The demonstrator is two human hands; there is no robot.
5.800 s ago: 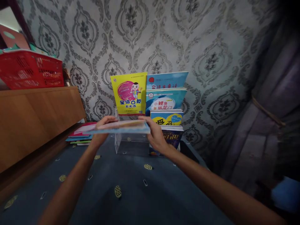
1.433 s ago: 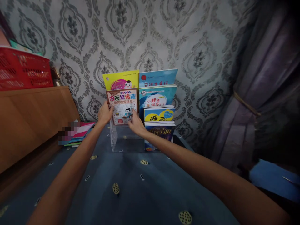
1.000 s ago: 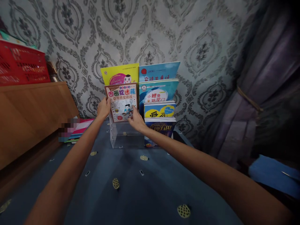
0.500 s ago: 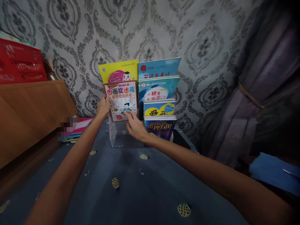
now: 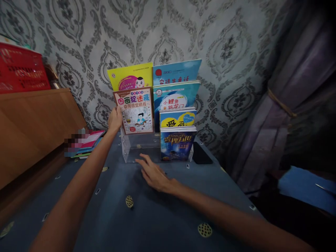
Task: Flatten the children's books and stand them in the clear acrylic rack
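Note:
My left hand is closed on the left edge of a brown-bordered picture book. That book stands upright on a tier of a clear acrylic book rack. With fingers stretched out and nothing in them, my right hand hovers low before the rack's bottom tier. Behind the held book rises a yellow book. The rack's right column carries a blue storybook, a teal carp storybook, blue-and-yellow books and dark blue books.
A dark tablecloth with pale oval motifs covers the table. To the left, several books lie stacked beside a wooden cabinet carrying a red basket. A dark flat object lies right of the rack, near a grey curtain.
My right hand has left the front of the brown-bordered picture book and dropped toward the table. My left hand keeps its place at the book's left edge. The view has shifted slightly.

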